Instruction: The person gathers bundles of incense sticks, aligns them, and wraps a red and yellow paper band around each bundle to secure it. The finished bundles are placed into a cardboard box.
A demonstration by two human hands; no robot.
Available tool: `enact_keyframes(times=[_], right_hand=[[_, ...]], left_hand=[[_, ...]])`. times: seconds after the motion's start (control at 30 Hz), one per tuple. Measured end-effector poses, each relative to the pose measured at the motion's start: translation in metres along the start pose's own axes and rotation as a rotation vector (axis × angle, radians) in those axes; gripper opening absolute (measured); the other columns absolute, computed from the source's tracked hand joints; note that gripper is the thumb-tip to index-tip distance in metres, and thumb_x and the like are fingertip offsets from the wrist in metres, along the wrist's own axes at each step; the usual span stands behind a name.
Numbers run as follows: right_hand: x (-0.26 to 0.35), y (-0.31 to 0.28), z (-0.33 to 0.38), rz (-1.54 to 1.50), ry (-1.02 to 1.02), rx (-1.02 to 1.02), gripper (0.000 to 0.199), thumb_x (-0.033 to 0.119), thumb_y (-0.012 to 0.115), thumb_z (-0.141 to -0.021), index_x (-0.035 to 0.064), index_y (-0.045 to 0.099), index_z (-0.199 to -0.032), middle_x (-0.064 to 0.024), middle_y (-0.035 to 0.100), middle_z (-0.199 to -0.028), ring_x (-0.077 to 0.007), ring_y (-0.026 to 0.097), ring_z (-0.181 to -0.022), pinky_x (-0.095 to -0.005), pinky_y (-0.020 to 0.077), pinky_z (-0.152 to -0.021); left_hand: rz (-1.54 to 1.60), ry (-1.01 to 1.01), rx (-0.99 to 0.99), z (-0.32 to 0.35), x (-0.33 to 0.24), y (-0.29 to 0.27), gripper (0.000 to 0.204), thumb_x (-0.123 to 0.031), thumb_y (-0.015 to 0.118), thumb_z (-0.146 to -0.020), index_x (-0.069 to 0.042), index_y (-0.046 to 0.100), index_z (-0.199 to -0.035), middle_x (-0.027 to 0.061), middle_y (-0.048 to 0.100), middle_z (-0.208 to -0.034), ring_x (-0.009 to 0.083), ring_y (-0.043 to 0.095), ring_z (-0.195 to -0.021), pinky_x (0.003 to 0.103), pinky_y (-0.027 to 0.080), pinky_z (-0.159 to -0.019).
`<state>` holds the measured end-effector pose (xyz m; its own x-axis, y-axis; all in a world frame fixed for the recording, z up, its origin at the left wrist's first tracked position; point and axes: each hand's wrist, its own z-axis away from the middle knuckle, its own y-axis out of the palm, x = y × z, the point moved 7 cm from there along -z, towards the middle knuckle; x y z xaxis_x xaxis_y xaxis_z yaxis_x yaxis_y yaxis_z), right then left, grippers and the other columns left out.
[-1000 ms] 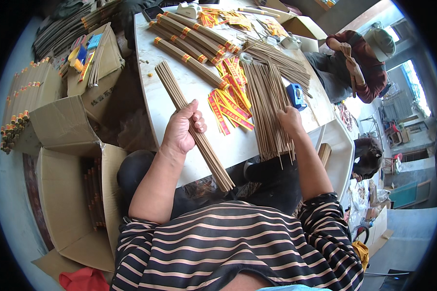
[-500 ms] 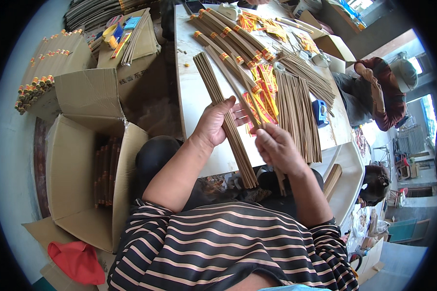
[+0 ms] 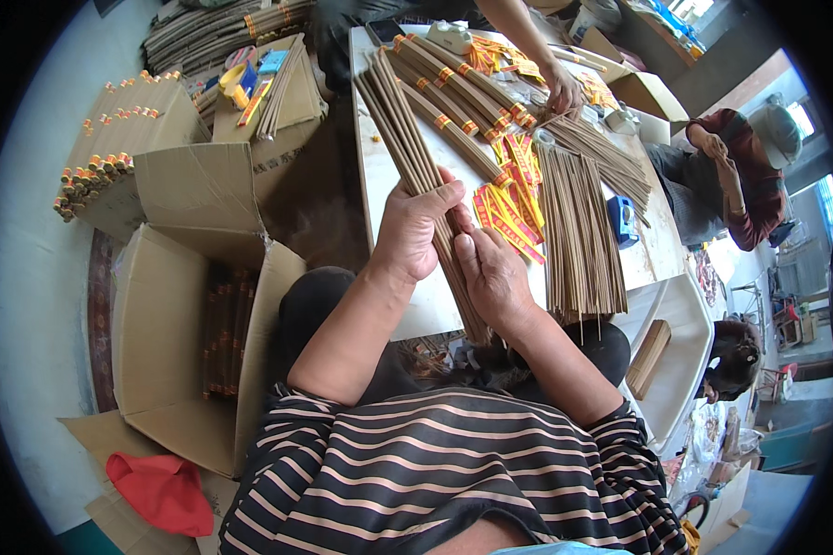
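Shifted since earlier: right hand (image 3: pixel 492 277) now against bundle of brown sticks (image 3: pixel 416 162), beside left hand (image 3: pixel 415 231). Left grip wrapped round bundle, over tabletop (image 3: pixel 379 199) edge; right grip loosely cupping it. Risk: unbanded sticks may splay or slip floorward.

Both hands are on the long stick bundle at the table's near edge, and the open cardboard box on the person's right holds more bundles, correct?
Not quite. In the head view both hands, left hand and right hand, do grip the stick bundle at the table edge, but the open cardboard box sits on the person's left.
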<state>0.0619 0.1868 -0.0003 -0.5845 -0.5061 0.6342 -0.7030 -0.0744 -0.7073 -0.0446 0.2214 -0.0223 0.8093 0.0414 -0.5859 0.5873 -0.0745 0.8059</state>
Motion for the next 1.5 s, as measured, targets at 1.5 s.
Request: enact_keyframes(times=[1.5], right_hand=[[0.009,0.009,0.033,-0.809,0.264,0.558,0.023,0.012,0.066,-0.077,-0.0015,0.051,-0.088,-0.0082,0.058,-0.07,-0.0178,0.06,-0.062,-0.0292,0.0479,-0.059]], left_hand=[[-0.131,0.104,0.054,0.009,-0.062,0.059,0.01,-0.013,0.061,-0.083,-0.008,0.053,-0.08,-0.0001,0.051,-0.064,0.0115,0.048,-0.055,0.026,0.04,-0.053]])
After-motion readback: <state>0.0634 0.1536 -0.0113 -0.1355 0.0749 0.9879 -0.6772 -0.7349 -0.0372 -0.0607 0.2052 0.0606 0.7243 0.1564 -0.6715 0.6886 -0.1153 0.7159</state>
